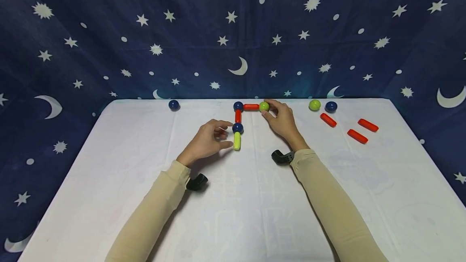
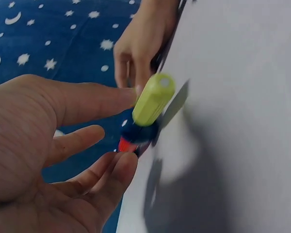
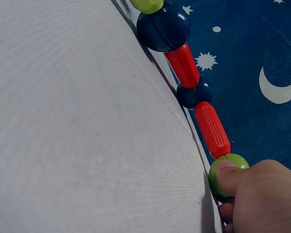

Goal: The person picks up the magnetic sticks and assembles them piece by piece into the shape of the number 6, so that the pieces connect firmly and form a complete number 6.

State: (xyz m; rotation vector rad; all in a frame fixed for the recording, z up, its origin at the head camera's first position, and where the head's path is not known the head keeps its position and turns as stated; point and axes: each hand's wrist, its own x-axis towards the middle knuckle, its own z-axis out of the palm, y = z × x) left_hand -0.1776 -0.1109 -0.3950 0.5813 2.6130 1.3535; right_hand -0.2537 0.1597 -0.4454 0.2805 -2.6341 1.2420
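while my right hand (image 1: 282,119) pinches the green ball (image 1: 263,106) between thumb and forefinger, i see that ball right of the corner blue ball (image 1: 238,106), meeting the end of the upper red rod (image 1: 251,107). my left hand (image 1: 206,140) is spread, thumb beside the yellow-green rod (image 1: 237,141) and forefinger beside the near blue ball (image 1: 238,128), both on the near side of the corner blue ball; whether those fingertips press or merely graze, i can't tell from my feeds. the lower red rod (image 1: 238,116) runs from the near blue ball to the corner blue ball. to do this join well, i'd judge, the green ball wants a gentle push straight along the upper red rod toward the corner blue ball, with my left hand only steadying, since a sideways push could twist that rod off line.
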